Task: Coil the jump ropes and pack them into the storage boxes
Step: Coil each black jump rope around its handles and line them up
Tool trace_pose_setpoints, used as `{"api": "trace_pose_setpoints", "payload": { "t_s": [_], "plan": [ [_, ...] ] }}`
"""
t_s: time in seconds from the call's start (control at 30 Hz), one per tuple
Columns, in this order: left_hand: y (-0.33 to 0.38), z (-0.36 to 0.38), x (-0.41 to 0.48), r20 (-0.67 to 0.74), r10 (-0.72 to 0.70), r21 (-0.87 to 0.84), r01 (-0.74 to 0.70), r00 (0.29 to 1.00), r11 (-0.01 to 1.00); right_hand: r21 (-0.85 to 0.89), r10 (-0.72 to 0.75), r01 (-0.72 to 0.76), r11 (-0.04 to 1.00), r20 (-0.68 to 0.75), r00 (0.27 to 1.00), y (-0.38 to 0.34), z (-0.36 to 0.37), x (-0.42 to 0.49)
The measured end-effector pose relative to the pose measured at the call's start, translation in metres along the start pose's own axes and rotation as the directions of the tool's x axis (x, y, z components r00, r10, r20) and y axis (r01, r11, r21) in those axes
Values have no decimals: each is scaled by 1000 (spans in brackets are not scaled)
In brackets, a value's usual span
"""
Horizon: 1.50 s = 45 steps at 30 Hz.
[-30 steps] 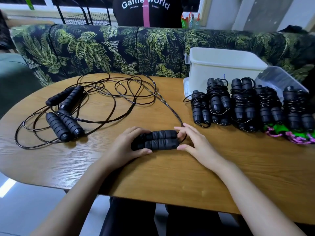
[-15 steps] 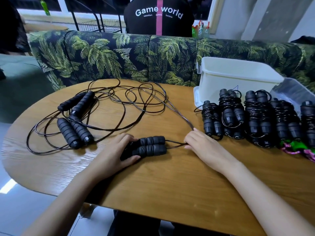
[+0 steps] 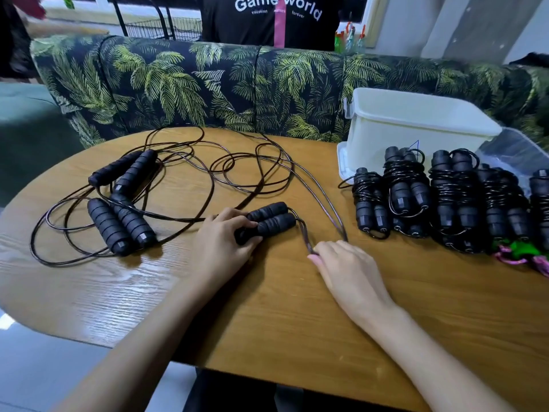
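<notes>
My left hand [image 3: 221,243] grips a pair of black foam handles [image 3: 269,221] lying side by side on the wooden table [image 3: 267,316]. Their thin black cord [image 3: 319,191] runs from the handles' right end to my right hand [image 3: 346,269], which holds the doubled cord down at its fingertips. Whether those fingers pinch the cord or only press it is unclear. Loose cord loops [image 3: 237,162] spread over the far table. Two more uncoiled handle pairs [image 3: 121,200] lie at the left. Several coiled ropes [image 3: 439,197] stand in a row at the right.
A white storage box [image 3: 416,126] stands at the back right, with a clear box [image 3: 517,150] beside it. A green and pink rope [image 3: 517,252] lies at the right edge. A palm-print sofa [image 3: 237,84] runs behind the table, with a person in a black shirt [image 3: 276,16] behind it.
My right hand has slid from the handles' right end along the cord toward me and to the right, drawing the cord out. My left hand has stayed on the handles.
</notes>
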State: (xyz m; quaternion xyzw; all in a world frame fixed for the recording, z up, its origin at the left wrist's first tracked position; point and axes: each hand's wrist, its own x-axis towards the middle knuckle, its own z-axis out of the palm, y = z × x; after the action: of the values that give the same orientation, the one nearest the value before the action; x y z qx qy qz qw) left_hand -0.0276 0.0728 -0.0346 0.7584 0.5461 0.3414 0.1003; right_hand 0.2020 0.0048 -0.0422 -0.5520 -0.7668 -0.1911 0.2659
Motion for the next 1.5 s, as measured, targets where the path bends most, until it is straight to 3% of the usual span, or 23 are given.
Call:
{"api": "trace_pose_setpoints", "payload": {
  "t_s": [0.17, 0.4, 0.7, 0.97, 1.17, 1.33, 1.5],
  "plan": [
    [-1, -1, 0, 4, -6, 26, 6, 1000, 1000, 95, -9, 8, 995, 15, 1000, -69, 3, 1],
    [1, -7, 1, 64, 25, 109, -32, 998, 993, 102, -65, 62, 993, 34, 997, -104, -2, -6],
    [2, -25, 6, 370, 57, 110, -105, 927, 988, 89, -138, 133, 987, 53, 989, -110, -1, -4],
    [8, -28, 12, 257, 60, 91, -86, 965, 992, 275, -128, 80, 958, 162, 978, -40, -25, 9],
    [1, -23, 15, 234, 87, 48, -101, 968, 994, 380, 35, -219, 899, 435, 900, 13, -28, 25],
    [-12, -12, 8, 160, 106, -27, -103, 981, 994, 337, 80, -312, 888, 556, 827, 28, -15, 33],
    [-22, 0, 4, 101, 171, -92, -162, 980, 982, 231, 130, -320, 919, 589, 797, 30, -13, 31]
  ]
}}
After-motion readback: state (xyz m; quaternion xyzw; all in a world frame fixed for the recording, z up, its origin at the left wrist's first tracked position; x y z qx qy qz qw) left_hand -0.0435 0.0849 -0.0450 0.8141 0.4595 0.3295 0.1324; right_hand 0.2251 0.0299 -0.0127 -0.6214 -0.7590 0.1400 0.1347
